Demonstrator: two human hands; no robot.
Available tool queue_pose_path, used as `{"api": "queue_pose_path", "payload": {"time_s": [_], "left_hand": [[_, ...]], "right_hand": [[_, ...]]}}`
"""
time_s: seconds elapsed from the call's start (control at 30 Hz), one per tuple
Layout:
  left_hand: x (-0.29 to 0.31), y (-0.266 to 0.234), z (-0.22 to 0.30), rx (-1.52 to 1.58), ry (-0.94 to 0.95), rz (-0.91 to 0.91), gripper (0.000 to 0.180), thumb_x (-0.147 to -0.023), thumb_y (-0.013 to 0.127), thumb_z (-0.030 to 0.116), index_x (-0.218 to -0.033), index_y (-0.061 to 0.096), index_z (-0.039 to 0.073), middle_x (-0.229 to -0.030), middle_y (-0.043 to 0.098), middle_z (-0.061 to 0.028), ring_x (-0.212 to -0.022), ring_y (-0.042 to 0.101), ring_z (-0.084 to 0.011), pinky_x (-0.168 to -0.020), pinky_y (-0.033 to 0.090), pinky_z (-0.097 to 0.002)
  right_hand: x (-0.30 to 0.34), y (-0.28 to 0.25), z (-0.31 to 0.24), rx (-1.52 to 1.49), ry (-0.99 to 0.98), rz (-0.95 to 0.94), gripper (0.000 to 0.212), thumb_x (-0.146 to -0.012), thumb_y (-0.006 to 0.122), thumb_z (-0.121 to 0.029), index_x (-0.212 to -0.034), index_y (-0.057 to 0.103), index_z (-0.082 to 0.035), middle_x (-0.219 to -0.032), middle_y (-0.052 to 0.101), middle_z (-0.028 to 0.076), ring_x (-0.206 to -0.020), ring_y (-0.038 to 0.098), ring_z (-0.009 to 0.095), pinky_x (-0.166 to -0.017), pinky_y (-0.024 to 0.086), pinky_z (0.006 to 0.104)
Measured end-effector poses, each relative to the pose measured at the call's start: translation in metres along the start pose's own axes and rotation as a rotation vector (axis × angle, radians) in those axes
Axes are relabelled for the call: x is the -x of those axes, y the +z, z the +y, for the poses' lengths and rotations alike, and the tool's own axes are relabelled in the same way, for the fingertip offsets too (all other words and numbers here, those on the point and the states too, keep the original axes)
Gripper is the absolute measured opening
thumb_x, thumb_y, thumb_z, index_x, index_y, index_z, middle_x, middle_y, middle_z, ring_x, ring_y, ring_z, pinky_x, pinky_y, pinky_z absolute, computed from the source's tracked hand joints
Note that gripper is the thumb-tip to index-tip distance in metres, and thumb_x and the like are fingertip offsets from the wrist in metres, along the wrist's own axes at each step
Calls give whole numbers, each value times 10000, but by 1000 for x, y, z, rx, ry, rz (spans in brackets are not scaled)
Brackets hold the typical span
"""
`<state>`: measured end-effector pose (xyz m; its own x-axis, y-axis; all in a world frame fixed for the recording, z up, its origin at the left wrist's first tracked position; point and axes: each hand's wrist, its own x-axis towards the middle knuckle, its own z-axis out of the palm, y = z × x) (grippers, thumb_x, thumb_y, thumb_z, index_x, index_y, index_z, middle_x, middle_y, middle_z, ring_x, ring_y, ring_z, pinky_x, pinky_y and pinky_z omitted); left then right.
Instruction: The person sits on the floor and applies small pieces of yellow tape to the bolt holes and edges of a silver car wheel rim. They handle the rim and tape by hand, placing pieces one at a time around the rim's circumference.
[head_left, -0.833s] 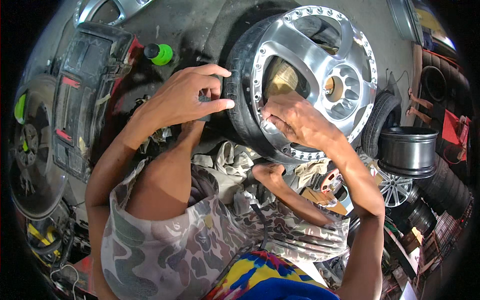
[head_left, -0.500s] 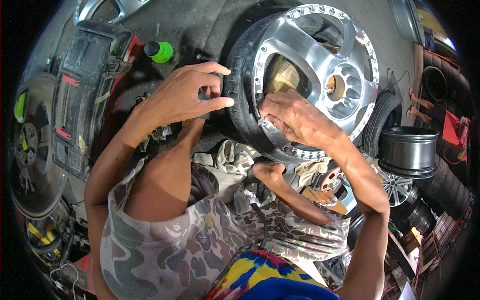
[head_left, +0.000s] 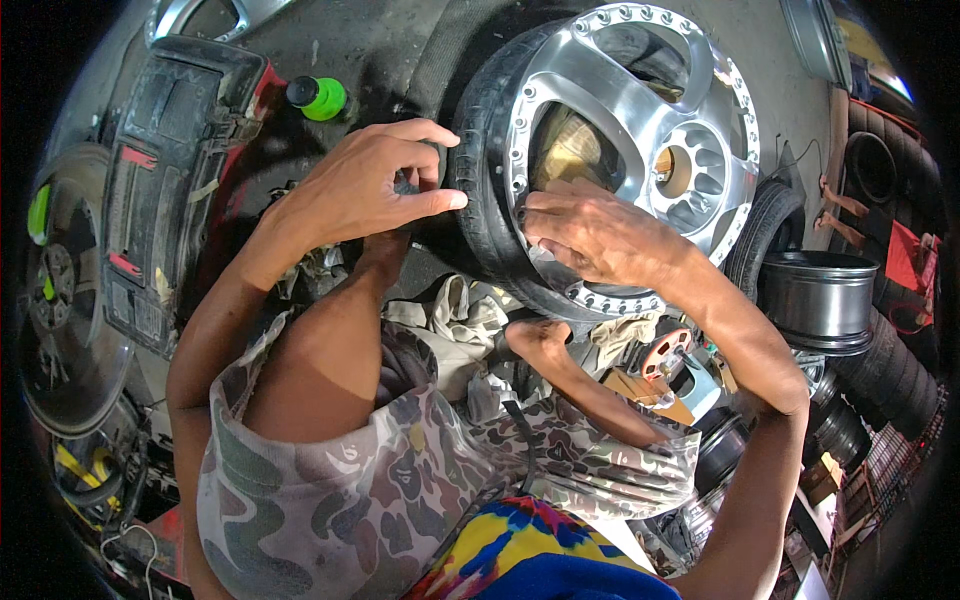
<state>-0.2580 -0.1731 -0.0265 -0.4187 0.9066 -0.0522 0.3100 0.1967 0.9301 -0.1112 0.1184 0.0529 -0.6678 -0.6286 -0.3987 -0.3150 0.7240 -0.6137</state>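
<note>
Far centre-right, a polished silver wheel with its black tyre stands tipped on edge, face turned right and toward the camera, hub axis running roughly left-far to right-near. Left hand sits at the tyre's left sidewall, fingers curled narrow, thumb tip pressed on the rubber; whether it pinches something small, cannot tell. Right hand lies flat on the rim's near-left lip, fingers close together, tips on the bolt ring, gripping nothing visible. Green-capped bottle lies far left of the tyre. Black crate with red patches at left. Dark rim barrel stands at right, near stacked tyres. Camouflage shorts near.
</note>
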Motion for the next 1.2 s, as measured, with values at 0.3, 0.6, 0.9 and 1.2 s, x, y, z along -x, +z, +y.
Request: {"api": "queue_pose_path", "payload": {"time_s": [0.3, 0.6, 0.9, 1.2], "left_hand": [[-1, 3, 36, 261, -107, -276, 368, -895, 962, 289, -913, 746, -8, -998, 747, -63, -841, 713, -170, -744, 561, -339], [-2, 31, 45, 341, 89, -528, 366, -919, 864, 293, -859, 736, -44, -722, 692, -195, -642, 653, -353, -668, 511, -459], [-6, 12, 42, 150, -49, -457, 322, -991, 833, 255, -862, 741, -25, -786, 732, -191, -698, 721, -332, -685, 524, -442], [-14, 7, 23, -40, 33, -169, 348, -1046, 748, 269, -867, 704, -26, -780, 677, -219, -787, 680, -450, -762, 523, -511]], "right_hand": [[14, 0, -60, -393, 264, 233, 237, -949, 698, 97, -1162, 695, -7, -1112, 664, 143, -990, 707, 321, -863, 639, 438], [11, 79, -136, -681, 590, 670, 181, -1034, 770, -35, -1209, 728, -22, -1110, 736, 149, -997, 745, 334, -853, 601, 426], [46, 97, -135, -516, 932, 787, 145, -1055, 779, -120, -1130, 747, -1, -1080, 770, 173, -975, 770, 382, -861, 609, 459], [29, 119, -126, -379, 1042, 980, 124, -1019, 817, -132, -1073, 762, -35, -990, 759, 145, -823, 777, 324, -754, 605, 436]]}}
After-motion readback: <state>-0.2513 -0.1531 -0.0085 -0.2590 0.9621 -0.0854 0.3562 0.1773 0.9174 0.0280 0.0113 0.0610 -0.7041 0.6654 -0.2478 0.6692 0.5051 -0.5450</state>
